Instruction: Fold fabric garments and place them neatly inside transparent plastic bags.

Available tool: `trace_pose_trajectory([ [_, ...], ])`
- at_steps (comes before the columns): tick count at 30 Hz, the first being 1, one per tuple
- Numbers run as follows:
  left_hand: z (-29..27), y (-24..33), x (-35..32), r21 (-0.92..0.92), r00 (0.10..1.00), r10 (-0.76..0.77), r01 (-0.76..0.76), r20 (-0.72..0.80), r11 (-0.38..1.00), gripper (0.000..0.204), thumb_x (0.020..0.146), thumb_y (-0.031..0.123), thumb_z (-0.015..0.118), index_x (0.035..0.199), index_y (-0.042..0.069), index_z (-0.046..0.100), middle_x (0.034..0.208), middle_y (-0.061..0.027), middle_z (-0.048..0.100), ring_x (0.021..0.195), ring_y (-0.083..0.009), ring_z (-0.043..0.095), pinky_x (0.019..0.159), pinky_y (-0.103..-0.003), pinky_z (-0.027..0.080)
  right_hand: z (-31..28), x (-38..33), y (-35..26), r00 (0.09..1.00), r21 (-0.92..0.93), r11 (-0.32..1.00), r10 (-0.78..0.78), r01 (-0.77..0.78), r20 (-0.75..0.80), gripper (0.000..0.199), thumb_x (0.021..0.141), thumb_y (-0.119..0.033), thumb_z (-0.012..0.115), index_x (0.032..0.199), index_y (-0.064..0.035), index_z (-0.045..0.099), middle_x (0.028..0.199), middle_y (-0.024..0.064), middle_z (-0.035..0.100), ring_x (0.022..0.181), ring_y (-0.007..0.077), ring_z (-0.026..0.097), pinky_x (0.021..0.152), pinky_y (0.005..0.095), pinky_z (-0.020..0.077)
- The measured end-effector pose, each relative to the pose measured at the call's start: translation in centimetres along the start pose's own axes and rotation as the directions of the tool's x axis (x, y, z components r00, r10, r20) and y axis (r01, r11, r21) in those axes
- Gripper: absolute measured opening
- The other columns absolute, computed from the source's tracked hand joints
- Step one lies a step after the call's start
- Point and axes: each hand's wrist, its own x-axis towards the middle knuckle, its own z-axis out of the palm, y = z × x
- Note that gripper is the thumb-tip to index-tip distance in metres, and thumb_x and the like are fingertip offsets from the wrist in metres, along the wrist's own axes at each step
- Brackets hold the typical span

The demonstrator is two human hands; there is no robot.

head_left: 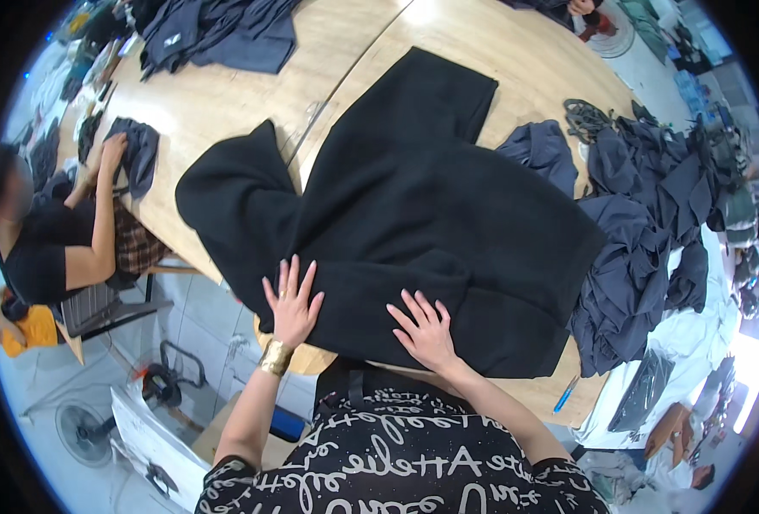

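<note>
A large black fleece garment point(422, 206) lies spread flat on a light wooden table point(225, 94), one sleeve reaching left and another toward the far edge. My left hand point(291, 301), with a gold bangle at the wrist, rests flat on the garment's near left edge, fingers apart. My right hand point(426, 330) lies flat, fingers apart, on the near hem a little to the right. Neither hand grips the cloth.
A pile of dark blue-grey garments point(645, 231) lies at the table's right. More dark clothes point(217, 34) lie at the far left. A seated person point(62, 240) at the left handles a dark garment point(135, 150). A blue pen point(565, 396) lies near the front edge. A floor fan point(84, 428) stands at lower left.
</note>
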Motion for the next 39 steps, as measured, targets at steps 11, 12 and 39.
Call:
trace_pose_trajectory([
  [11, 0.4, 13.7, 6.8, -0.311, 0.714, 0.694, -0.641, 0.094, 0.702, 0.058, 0.085, 0.045, 0.055, 0.138, 0.029, 0.038, 0.148, -0.0019, 0.027, 0.138, -0.0234, 0.022, 0.108, -0.053, 0.013, -10.5, 31.0, 29.3, 0.427, 0.772, 0.435, 0.873, -0.464, -0.236, 0.046, 0.079, -0.024, 0.066, 0.116, 0.0014, 0.054, 0.110, 0.0137, 0.060, 0.102, 0.0262, 0.057, 0.088, 0.0319, 0.0427],
  [12, 1.7, 14.6, 7.2, -0.270, 0.672, 0.730, -0.686, 0.121, 0.676, 0.059, 0.087, 0.048, 0.052, 0.141, 0.030, 0.034, 0.150, -0.0015, 0.023, 0.138, -0.0229, 0.021, 0.108, -0.052, 0.016, -11.4, 32.0, 31.3, 0.555, 0.893, 0.214, 0.831, -0.396, 0.047, 0.047, 0.078, -0.020, 0.065, 0.118, 0.0015, 0.053, 0.111, 0.0145, 0.060, 0.100, 0.0259, 0.057, 0.086, 0.0317, 0.0434],
  [39, -2.5, 0.0, 5.2, -0.431, 0.955, 0.293, -0.284, -0.047, 0.856, 0.041, 0.073, 0.001, 0.063, 0.112, 0.009, 0.061, 0.109, -0.0144, 0.061, 0.108, -0.0298, 0.055, 0.096, -0.037, 0.039, -8.9, -4.0, 20.6, 0.888, -0.469, 0.768, 0.280, -0.435, -0.366, 0.050, 0.074, -0.010, 0.060, 0.122, -0.0171, 0.050, 0.110, 0.0046, 0.051, 0.105, 0.0215, 0.049, 0.085, 0.0405, 0.0395],
])
